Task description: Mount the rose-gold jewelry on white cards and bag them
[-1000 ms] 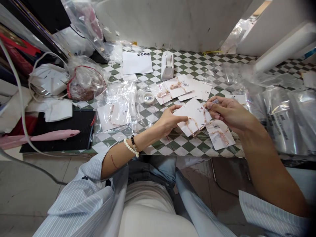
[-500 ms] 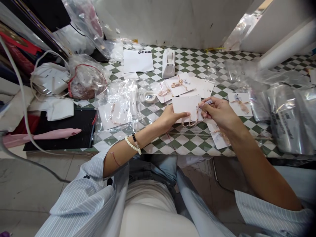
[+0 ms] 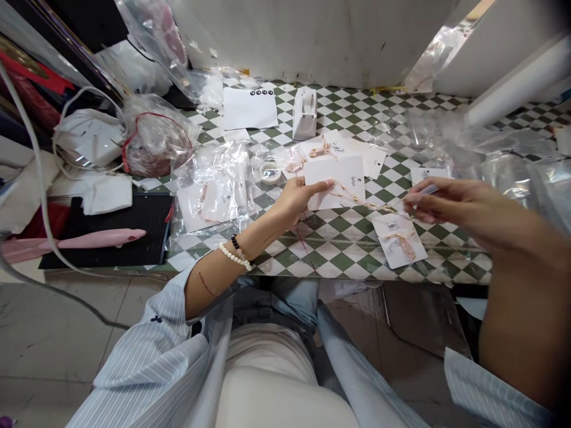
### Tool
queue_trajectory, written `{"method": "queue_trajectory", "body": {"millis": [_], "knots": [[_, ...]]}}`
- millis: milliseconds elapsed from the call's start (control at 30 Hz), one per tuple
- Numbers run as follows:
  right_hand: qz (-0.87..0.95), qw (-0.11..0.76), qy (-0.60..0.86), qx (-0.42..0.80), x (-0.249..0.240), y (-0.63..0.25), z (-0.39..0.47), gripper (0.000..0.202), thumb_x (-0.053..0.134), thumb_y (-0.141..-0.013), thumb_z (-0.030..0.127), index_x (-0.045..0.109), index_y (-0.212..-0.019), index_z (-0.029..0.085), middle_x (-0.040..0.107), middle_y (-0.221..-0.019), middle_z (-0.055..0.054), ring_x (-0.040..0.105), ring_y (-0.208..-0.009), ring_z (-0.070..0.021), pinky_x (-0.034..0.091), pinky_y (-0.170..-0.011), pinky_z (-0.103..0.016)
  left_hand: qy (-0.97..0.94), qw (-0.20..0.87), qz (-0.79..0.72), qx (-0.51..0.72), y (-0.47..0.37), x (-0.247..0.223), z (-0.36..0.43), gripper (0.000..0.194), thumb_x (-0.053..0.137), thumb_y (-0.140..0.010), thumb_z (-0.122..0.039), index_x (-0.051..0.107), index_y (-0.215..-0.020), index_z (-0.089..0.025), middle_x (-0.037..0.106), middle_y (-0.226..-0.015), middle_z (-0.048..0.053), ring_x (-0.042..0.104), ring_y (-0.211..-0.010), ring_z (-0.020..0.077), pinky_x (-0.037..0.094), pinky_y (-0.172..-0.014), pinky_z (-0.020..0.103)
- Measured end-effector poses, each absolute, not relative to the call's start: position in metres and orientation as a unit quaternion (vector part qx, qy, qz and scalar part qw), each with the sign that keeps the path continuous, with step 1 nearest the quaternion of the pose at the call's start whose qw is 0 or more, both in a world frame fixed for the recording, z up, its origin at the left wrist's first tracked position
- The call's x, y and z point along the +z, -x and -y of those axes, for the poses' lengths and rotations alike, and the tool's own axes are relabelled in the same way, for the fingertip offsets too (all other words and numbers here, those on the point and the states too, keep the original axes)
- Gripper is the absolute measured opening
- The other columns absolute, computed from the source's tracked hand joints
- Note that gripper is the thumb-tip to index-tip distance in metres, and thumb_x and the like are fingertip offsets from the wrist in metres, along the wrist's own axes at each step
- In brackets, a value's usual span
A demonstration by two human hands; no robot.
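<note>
My left hand (image 3: 294,201) is closed on a white jewelry card (image 3: 343,169), its thumb on the front. A pink and gold beaded strand (image 3: 357,200) runs from under that thumb across the card and off to the right. Its far end is pinched in my right hand (image 3: 450,202), which is slightly blurred. A small pale tag (image 3: 429,189) shows at those fingertips. Below the strand lies another carded piece (image 3: 400,241) with pink and gold beads. Behind the held card are more carded pieces (image 3: 323,147).
A white tape dispenser (image 3: 305,116) and a sheet with black dots (image 3: 250,110) stand at the back of the checkered table. Clear bags with a carded piece (image 3: 209,196) lie left, beside a tape roll (image 3: 269,172). More plastic bags (image 3: 508,172) cover the right. Cables hang at far left.
My right hand has moved right, drawing the strand out from a hanging loop into a stretched line. The card has risen and turned slightly in my left hand, showing its print.
</note>
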State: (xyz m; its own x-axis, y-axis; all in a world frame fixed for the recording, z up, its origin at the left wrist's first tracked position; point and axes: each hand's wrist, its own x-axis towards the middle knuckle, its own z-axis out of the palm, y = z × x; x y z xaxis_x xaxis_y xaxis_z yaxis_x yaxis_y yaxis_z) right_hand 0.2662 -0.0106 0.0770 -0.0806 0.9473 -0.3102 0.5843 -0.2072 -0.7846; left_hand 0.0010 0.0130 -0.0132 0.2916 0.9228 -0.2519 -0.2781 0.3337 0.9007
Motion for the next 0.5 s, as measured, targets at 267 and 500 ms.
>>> {"method": "queue_trajectory", "body": {"millis": [267, 500], "knots": [[0.556, 0.425, 0.655, 0.283, 0.089, -0.283, 0.013, 0.028, 0.084, -0.073, 0.042, 0.073, -0.082, 0.018, 0.067, -0.076, -0.010, 0.061, -0.063, -0.0135, 0.046, -0.059, -0.033, -0.399, 0.699, -0.443, 0.396, -0.003, -0.006, -0.008, 0.039, 0.089, -0.070, -0.042, 0.059, -0.068, -0.016, 0.052, -0.068, 0.005, 0.057, -0.068, 0.0183, 0.045, -0.062, 0.035], [0.589, 0.453, 0.639, 0.202, 0.082, -0.280, 0.009, 0.011, 0.076, -0.082, 0.024, 0.072, -0.086, 0.015, 0.066, -0.073, -0.008, 0.059, -0.057, -0.0096, 0.041, -0.051, -0.027, -0.373, 0.736, -0.406, 0.393, -0.006, -0.007, -0.006, 0.030, 0.083, -0.078, -0.037, 0.066, -0.077, -0.013, 0.065, -0.080, 0.010, 0.063, -0.072, 0.0180, 0.046, -0.061, 0.031]]}}
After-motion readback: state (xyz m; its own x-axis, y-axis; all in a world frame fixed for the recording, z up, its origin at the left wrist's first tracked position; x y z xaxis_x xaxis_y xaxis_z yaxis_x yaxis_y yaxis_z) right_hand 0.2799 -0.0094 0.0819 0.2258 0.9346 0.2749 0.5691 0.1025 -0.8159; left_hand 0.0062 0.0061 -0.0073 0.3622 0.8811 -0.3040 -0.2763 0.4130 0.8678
